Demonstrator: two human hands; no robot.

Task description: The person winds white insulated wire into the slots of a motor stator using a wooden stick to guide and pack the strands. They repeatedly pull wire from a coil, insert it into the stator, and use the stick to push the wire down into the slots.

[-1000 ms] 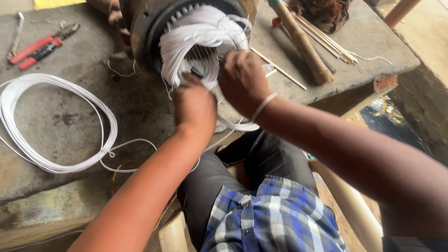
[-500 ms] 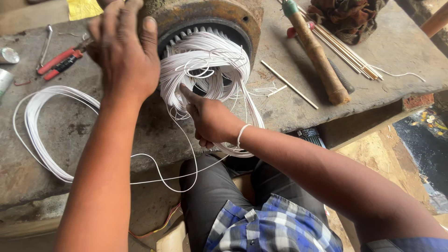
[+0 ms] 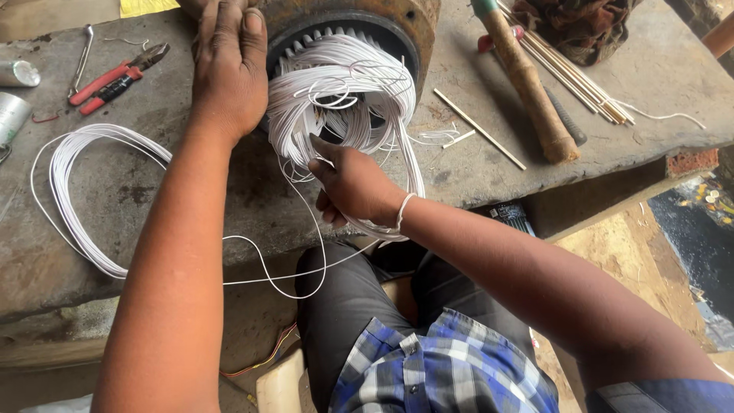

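Observation:
A rusty round motor housing [image 3: 413, 19] lies on a grey stone slab [image 3: 489, 164], its opening facing me. A thick bundle of white wire [image 3: 344, 92] spills out of the opening and hangs over the slab's edge. My left hand [image 3: 229, 73] lies flat on the housing's left rim, fingers spread. My right hand [image 3: 355, 187] grips the lower strands of the white wire bundle just below the opening. A single thin strand loops down over my lap.
A flat coil of white wire [image 3: 80, 191] lies on the slab at left. Red-handled pliers [image 3: 115, 80] and metal cans [image 3: 15, 73] sit at far left. A wooden handle [image 3: 527, 80], thin sticks [image 3: 566, 73] and a cloth [image 3: 581, 23] lie at right.
My left hand left the wire bundle and moved up onto the housing's left rim. My right hand dropped lower on the wires. The camera came closer.

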